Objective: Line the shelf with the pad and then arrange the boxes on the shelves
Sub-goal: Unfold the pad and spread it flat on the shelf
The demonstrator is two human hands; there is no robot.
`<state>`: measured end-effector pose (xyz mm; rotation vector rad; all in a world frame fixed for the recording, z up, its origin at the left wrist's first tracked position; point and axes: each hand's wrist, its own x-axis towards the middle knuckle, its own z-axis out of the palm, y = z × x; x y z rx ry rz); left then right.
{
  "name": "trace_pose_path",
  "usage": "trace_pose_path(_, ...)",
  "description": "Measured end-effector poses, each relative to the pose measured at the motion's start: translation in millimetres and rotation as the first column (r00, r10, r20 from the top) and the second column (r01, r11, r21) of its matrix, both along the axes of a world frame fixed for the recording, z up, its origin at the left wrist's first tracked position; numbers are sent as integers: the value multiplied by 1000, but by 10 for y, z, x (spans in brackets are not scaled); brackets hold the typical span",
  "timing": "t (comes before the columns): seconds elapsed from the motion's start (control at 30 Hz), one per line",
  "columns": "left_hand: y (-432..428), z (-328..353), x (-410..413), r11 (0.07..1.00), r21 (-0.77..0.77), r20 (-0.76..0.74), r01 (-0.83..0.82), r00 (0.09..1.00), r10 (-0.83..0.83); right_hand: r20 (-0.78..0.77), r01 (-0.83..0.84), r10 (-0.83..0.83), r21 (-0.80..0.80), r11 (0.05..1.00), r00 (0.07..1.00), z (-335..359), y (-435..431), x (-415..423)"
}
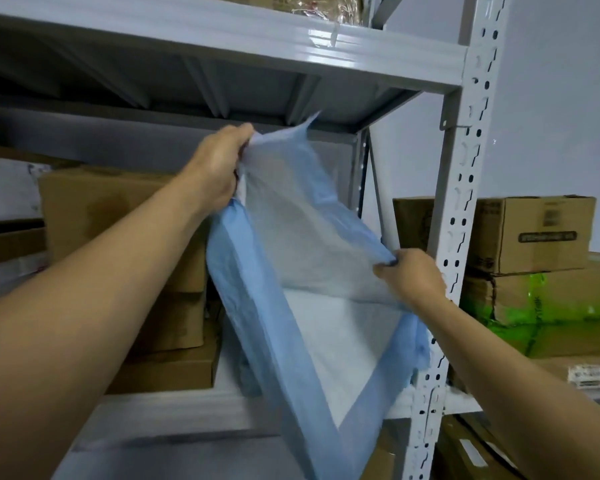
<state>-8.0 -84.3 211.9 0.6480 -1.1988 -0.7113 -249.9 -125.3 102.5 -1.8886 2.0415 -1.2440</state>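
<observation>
Blue-edged pad [309,237] pinched at opposite edges between left hand [219,168] and right hand [416,275]

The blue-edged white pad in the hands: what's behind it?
Behind the blue-edged white pad is the grey metal shelf, with stacked brown cardboard boxes showing at its left. The pad covers the shelf's middle, so anything there cannot be seen.
</observation>
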Motion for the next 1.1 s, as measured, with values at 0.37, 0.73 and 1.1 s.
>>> trace_pose_path(0.37,46,-101,-27,949,-53,588,-310,759,281,151,48,63,-636,770,986,1003,204,-20)
trace_pose_path(0.73,-377,-403,-212,564,-357,805,-745,62,591,-253,-169,80,-352,921,964,751,-194,377)
trace_pose_path(1.1,-1324,-133,-63,638,216,202,-739,673,712,-486,-221,30,-340,914,873,833,-1357,527)
